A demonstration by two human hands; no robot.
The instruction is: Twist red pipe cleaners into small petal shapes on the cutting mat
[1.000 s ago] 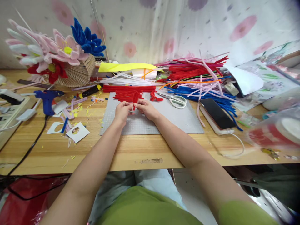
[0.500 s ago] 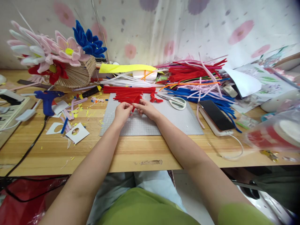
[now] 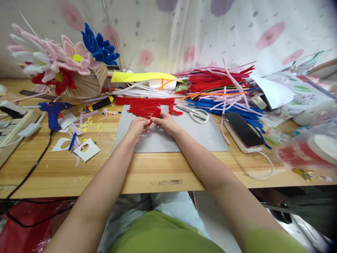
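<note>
Between my two hands is a red pipe cleaner petal [image 3: 156, 113], its rounded end pointing up and away from me. My left hand [image 3: 137, 128] pinches its lower end with closed fingers. My right hand [image 3: 166, 123] grips its right side, also with closed fingers. Short red pipe cleaners [image 3: 139, 108] lie just beyond my hands on the grey cutting mat [image 3: 195, 138]. Small shaped red pieces [image 3: 174, 111] rest at the mat's back edge, beside scissors [image 3: 199, 116] with white handles.
On the left are a blue glue gun [image 3: 54, 114], paper scraps [image 3: 87, 150] and a basket [image 3: 86, 82] of fuzzy flowers. Bundles of coloured pipe cleaners [image 3: 221, 80] spread along the back. A phone [image 3: 243, 129] on a white power bank and a bagged cup [image 3: 308, 153] stand right.
The red petal has turned upward and more of it shows between my hands. My left hand has shifted slightly down and toward me; the right hand has barely moved.
</note>
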